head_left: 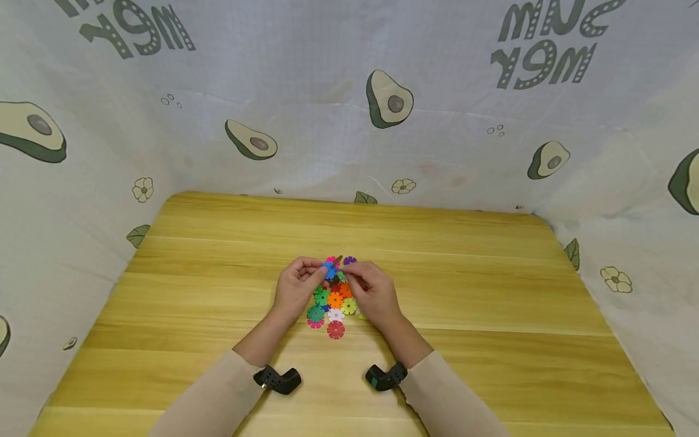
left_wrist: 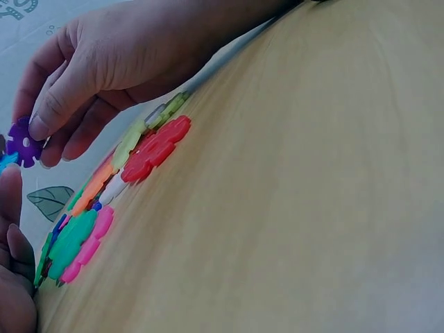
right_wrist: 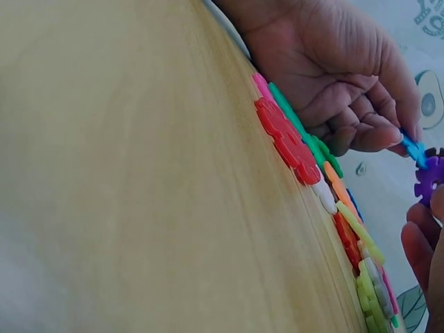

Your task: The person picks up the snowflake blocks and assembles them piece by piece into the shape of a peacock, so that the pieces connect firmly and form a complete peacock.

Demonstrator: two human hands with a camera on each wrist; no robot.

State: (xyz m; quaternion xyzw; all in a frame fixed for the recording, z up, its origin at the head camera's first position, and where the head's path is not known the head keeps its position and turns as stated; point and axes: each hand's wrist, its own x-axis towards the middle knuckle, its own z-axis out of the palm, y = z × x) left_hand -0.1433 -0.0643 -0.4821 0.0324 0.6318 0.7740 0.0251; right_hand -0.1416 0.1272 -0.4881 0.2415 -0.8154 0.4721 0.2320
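Observation:
Above a small heap of notched plastic discs, my left hand (head_left: 297, 288) pinches a blue disc (head_left: 330, 271) between thumb and fingers. Opposite it, my right hand (head_left: 377, 291) pinches a purple disc (left_wrist: 26, 144). In the right wrist view the blue disc (right_wrist: 414, 149) meets the edge of the purple disc (right_wrist: 430, 179); whether their notches are locked I cannot tell. A dark brown disc shows just behind them, partly hidden. Below the hands lie orange (head_left: 335, 300), green (head_left: 315, 314), white (head_left: 335, 315), yellow-green (head_left: 349, 306) and red (head_left: 335, 329) discs, some overlapping.
The discs lie on a wood-grain table (head_left: 491, 303), near its middle. A pale cloth printed with avocados (head_left: 390, 100) hangs behind and at both sides. A black wrist camera (head_left: 278, 380) is strapped to the left wrist, another (head_left: 386, 377) to the right.

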